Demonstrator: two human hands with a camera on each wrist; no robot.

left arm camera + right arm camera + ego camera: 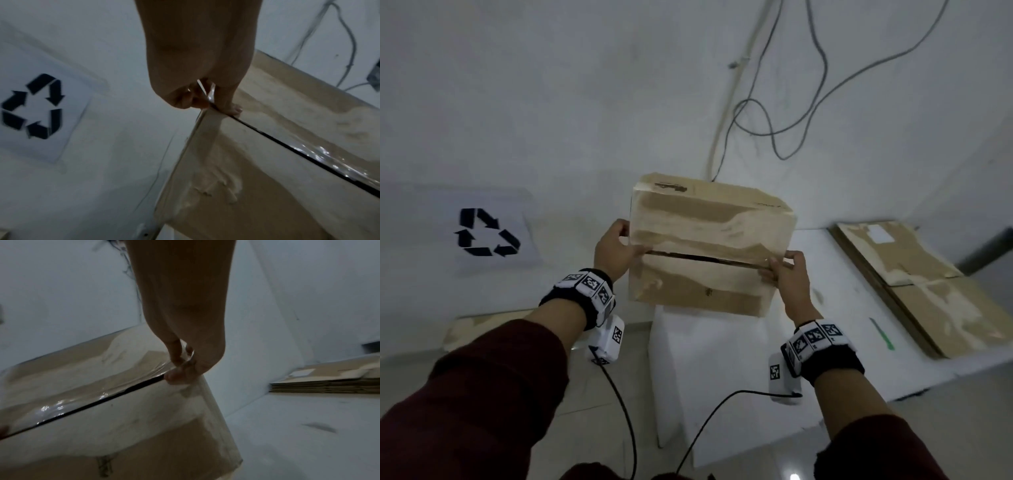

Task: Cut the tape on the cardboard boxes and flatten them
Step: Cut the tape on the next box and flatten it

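Brown corrugated cardboard box held up off the white table, between both hands, face toward the head camera. Surface patchy: torn pale paper over tan board, glossy clear tape along the centre seam; seam shows as a dark slit. Left hand grips the box's left edge at the seam, thumb on the face, fingers curled behind. Right hand pinches the right end of the seam. Small dark print on the box, unreadable. Flattened brown cardboard stack on the table, right. White sheet with black recycling-arrows symbol on the left. Thin green tool on the table near the stack.
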